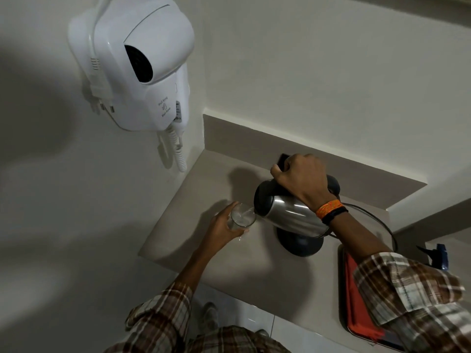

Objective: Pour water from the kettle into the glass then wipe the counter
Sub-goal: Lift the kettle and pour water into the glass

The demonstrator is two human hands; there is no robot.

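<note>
A steel kettle [290,215] with a black lid and handle is tilted to the left, and my right hand [303,179] grips its handle from above. Water runs from its spout into a clear glass [242,216]. My left hand [224,225] holds that glass from the left side, just above the beige counter [229,263]. The kettle's round black base [300,242] sits on the counter directly under the kettle.
A white wall-mounted hair dryer [142,64] with a coiled cord hangs on the left wall. A black power cord [377,220] loops right of the base. A tray [342,289] holding a red cloth [356,309] lies at the right, with a blue object [441,256] beyond it.
</note>
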